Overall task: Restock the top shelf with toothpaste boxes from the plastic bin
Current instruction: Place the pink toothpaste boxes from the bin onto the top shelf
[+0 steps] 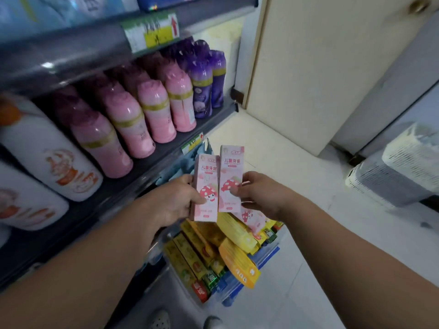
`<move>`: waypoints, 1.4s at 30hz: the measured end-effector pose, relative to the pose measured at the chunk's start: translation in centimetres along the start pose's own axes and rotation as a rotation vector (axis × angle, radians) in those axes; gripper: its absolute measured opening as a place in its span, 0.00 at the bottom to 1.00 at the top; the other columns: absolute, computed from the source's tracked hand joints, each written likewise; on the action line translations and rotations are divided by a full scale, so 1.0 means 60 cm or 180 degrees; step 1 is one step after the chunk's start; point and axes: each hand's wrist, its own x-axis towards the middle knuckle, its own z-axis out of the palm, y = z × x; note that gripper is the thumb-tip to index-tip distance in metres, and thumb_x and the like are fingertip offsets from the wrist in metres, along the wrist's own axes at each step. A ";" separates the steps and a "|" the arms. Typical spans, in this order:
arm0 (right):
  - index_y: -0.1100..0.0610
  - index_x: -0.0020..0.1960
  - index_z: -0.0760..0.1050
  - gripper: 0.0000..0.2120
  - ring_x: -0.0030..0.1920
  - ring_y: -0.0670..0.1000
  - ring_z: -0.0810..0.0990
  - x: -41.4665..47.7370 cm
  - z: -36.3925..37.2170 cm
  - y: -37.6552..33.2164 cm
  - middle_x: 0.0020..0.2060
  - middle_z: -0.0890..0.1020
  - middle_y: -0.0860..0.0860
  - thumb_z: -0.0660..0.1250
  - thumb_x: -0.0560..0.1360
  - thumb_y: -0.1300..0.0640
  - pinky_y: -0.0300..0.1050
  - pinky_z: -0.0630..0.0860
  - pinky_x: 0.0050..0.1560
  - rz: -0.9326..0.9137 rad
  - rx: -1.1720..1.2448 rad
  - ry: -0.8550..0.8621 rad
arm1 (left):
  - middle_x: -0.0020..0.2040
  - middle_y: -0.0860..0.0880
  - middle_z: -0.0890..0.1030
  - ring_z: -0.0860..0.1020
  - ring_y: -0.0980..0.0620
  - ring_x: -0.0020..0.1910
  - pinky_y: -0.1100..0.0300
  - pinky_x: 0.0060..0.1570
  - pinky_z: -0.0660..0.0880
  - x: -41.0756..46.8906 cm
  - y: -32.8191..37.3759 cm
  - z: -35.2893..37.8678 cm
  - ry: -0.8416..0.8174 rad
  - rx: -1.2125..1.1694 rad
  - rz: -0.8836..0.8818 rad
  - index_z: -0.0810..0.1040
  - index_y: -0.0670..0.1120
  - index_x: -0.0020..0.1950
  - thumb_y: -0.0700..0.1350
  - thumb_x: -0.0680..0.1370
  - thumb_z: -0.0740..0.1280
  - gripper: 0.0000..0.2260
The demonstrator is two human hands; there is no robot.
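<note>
Toothpaste boxes point(206, 167), pink, mushroom print: two held upright side by side, edges touching, above the plastic bin point(269, 256).

Shelf point(135, 178): white bottles point(47, 150) at its left end, pink bottles point(128, 122) along the middle, purple bottles point(205, 81) at its right end.

Left hand point(175, 200): thumb and fingers curled round the left pink box point(206, 186).

Right hand point(257, 193): fingers pinch the right pink box point(231, 172) at its right edge.

Plastic bin on the floor point(308, 210), just beside the shelf unit: packed with yellow and green boxes point(190, 255); a third pink box point(251, 218) lies on top.

Door point(320, 67), cream, beyond. White basket point(403, 162), far right.
</note>
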 end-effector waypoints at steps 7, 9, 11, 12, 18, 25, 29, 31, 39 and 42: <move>0.61 0.58 0.74 0.11 0.50 0.49 0.83 -0.093 -0.014 -0.147 0.49 0.85 0.52 0.65 0.79 0.56 0.41 0.79 0.46 -0.0561 -0.0010 -0.0234 | 0.46 0.47 0.85 0.83 0.48 0.45 0.51 0.45 0.79 -0.119 0.125 0.007 0.0354 -0.0063 0.0773 0.75 0.46 0.58 0.46 0.80 0.64 0.08; 0.60 0.59 0.74 0.10 0.52 0.50 0.83 -0.122 -0.011 -0.185 0.50 0.85 0.52 0.64 0.79 0.57 0.45 0.80 0.51 -0.0882 -0.0103 -0.0171 | 0.46 0.50 0.86 0.84 0.51 0.45 0.52 0.48 0.78 -0.160 0.157 0.005 0.0436 0.0096 0.1094 0.78 0.49 0.54 0.49 0.80 0.64 0.07; 0.57 0.62 0.72 0.12 0.51 0.51 0.83 -0.151 -0.005 -0.222 0.51 0.84 0.53 0.63 0.79 0.60 0.48 0.81 0.53 -0.1325 -0.0317 -0.0039 | 0.46 0.51 0.86 0.83 0.54 0.43 0.59 0.43 0.75 -0.203 0.188 0.003 0.0569 0.0470 0.1407 0.80 0.50 0.51 0.49 0.79 0.65 0.06; 0.55 0.65 0.70 0.15 0.50 0.50 0.84 -0.165 -0.002 -0.240 0.51 0.84 0.53 0.63 0.79 0.62 0.50 0.81 0.52 -0.1571 -0.0425 0.0026 | 0.46 0.50 0.86 0.82 0.54 0.42 0.60 0.43 0.74 -0.224 0.204 0.003 0.0678 0.0623 0.1554 0.80 0.50 0.50 0.48 0.79 0.66 0.05; 0.31 0.73 0.50 0.41 0.48 0.41 0.83 -0.238 0.024 -0.333 0.44 0.82 0.34 0.66 0.76 0.64 0.40 0.81 0.37 -0.2635 -0.0819 0.0075 | 0.51 0.54 0.81 0.79 0.62 0.41 0.68 0.34 0.73 -0.340 0.281 -0.013 0.1221 0.1561 0.2601 0.66 0.56 0.69 0.41 0.77 0.67 0.23; 0.34 0.67 0.65 0.28 0.46 0.47 0.84 -0.293 0.057 -0.428 0.48 0.83 0.49 0.66 0.77 0.62 0.40 0.79 0.37 -0.3072 -0.0794 0.0027 | 0.54 0.61 0.79 0.79 0.65 0.44 0.76 0.36 0.72 -0.445 0.327 -0.062 0.1524 0.2050 0.2973 0.71 0.59 0.68 0.39 0.75 0.69 0.24; 0.39 0.65 0.66 0.22 0.47 0.49 0.85 -0.317 0.086 -0.494 0.47 0.85 0.50 0.64 0.79 0.61 0.42 0.81 0.38 -0.3368 -0.0824 -0.0041 | 0.53 0.57 0.80 0.81 0.56 0.48 0.59 0.42 0.81 -0.509 0.367 -0.093 0.1501 0.1835 0.2992 0.72 0.56 0.66 0.39 0.77 0.67 0.20; 0.39 0.65 0.65 0.22 0.47 0.47 0.84 -0.330 0.107 -0.534 0.48 0.84 0.50 0.64 0.79 0.61 0.41 0.81 0.38 -0.3547 -0.0888 0.0005 | 0.53 0.56 0.81 0.81 0.55 0.50 0.55 0.45 0.82 -0.542 0.392 -0.110 0.1630 0.1874 0.3090 0.71 0.55 0.67 0.39 0.77 0.67 0.20; 0.34 0.66 0.64 0.27 0.51 0.48 0.82 -0.353 0.208 -0.673 0.55 0.78 0.47 0.63 0.79 0.63 0.48 0.83 0.44 -0.4247 -0.0688 0.0282 | 0.48 0.60 0.76 0.79 0.59 0.45 0.61 0.43 0.81 -0.638 0.479 -0.179 0.2409 0.1891 0.3856 0.71 0.53 0.67 0.35 0.77 0.66 0.21; 0.32 0.65 0.64 0.27 0.48 0.44 0.81 -0.344 0.247 -0.709 0.52 0.77 0.41 0.65 0.78 0.61 0.40 0.81 0.39 -0.4492 -0.0722 0.0467 | 0.47 0.61 0.74 0.80 0.55 0.47 0.58 0.43 0.82 -0.667 0.493 -0.215 0.2745 0.1998 0.4054 0.71 0.54 0.66 0.37 0.77 0.66 0.21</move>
